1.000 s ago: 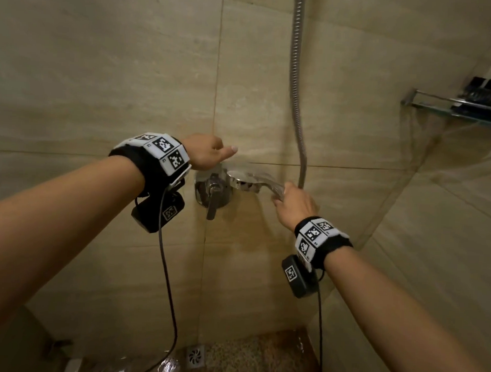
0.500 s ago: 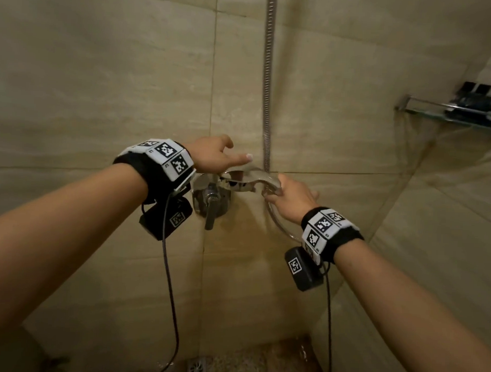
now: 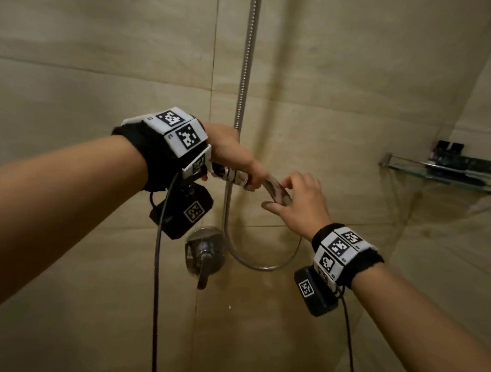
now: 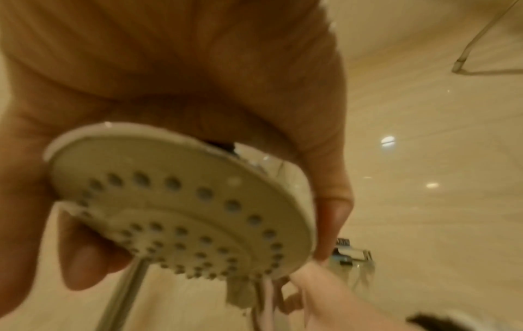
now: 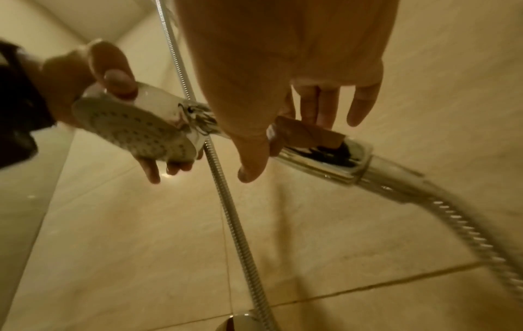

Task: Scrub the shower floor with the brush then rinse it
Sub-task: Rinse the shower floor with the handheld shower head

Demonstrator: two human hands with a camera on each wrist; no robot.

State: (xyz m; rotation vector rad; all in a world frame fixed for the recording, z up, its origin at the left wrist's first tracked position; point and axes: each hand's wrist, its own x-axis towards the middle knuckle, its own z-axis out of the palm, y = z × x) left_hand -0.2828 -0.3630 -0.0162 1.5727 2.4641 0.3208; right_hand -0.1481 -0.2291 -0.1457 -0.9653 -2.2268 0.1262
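Observation:
A chrome shower head with a white nozzle face is held up in front of the beige tiled wall, above the mixer valve. My left hand grips the round head, thumb on the chrome back and fingers curled under the rim. At the handle, my right hand holds it lightly between the thumb and the fingers. The metal hose loops below the handle. No water comes out. Neither brush nor floor is in view.
The hose also runs straight up the wall behind the hands. A glass shelf with dark bottles is fixed to the right wall. The valve's lever points down.
Both hands have risen with the shower head from valve height to above it. The left hand, hovering open before, now grips the head. The floor has left the view.

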